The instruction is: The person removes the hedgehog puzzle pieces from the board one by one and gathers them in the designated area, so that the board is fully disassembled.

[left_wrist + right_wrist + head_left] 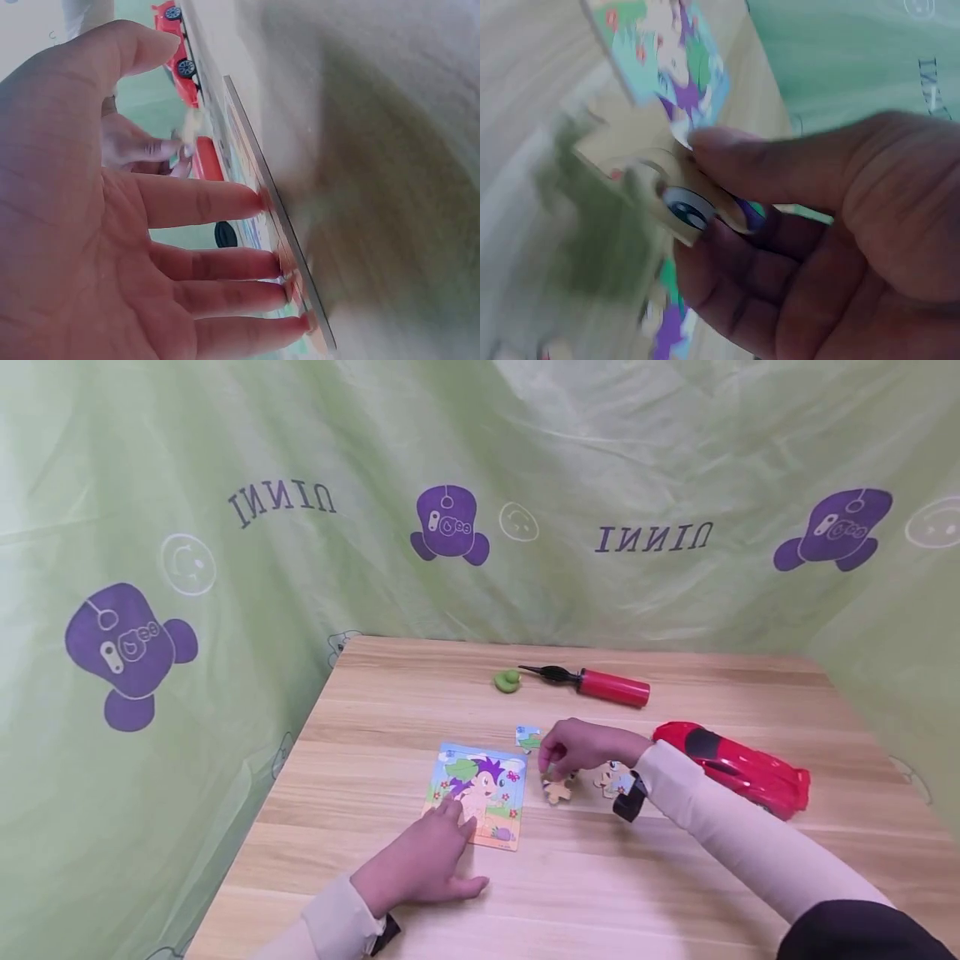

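My right hand [588,745] pinches a jigsaw piece [686,211] printed with a large eye on a tan ground, held between thumb and fingers just right of the puzzle board. The square puzzle board [480,750] shows a purple-haired hedgehog with a green leaf, flowers and a butterfly. On its lower left part rests my left hand [423,858]; in the left wrist view the straight fingers [217,262] touch its surface close to the edge. A loose blue and green piece [528,739] lies at the board's upper right, and another loose piece [613,779] near my right wrist.
A red toy car [738,770] stands on the wooden table [360,718], beyond my right forearm. Farther back lie a red hand pump [615,687] with a black nozzle and a small green object [507,682]. Green printed curtain [337,577] hangs behind and at both sides.
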`<state>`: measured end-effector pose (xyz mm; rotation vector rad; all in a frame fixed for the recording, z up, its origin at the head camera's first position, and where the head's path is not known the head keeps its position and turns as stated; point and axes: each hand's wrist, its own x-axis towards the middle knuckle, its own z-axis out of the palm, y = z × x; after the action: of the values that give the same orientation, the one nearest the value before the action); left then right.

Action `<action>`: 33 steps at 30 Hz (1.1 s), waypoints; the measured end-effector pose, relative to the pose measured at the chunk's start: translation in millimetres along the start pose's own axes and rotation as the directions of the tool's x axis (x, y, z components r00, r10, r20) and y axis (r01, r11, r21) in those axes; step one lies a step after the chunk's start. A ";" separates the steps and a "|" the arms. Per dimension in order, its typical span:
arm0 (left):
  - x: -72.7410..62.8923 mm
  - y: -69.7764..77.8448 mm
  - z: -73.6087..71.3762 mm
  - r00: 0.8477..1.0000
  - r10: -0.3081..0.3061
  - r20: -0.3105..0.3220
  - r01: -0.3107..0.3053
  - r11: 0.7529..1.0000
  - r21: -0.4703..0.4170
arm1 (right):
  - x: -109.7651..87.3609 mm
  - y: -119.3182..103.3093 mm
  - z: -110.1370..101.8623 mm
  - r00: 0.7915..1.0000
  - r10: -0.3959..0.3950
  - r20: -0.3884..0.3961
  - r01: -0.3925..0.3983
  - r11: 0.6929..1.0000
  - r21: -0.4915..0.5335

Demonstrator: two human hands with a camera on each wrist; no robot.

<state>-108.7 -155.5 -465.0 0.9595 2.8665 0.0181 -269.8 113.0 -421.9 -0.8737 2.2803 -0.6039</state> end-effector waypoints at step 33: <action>-1.5 4.3 1.4 1.000 -0.014 0.018 0.012 0.996 0.085 | -4.0 -24.1 8.4 0.969 -0.166 -0.183 0.121 0.965 -0.233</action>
<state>-104.7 -153.0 -466.0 0.9507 2.8767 -0.1142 -251.4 97.9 -411.9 -1.1395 2.5174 -0.5285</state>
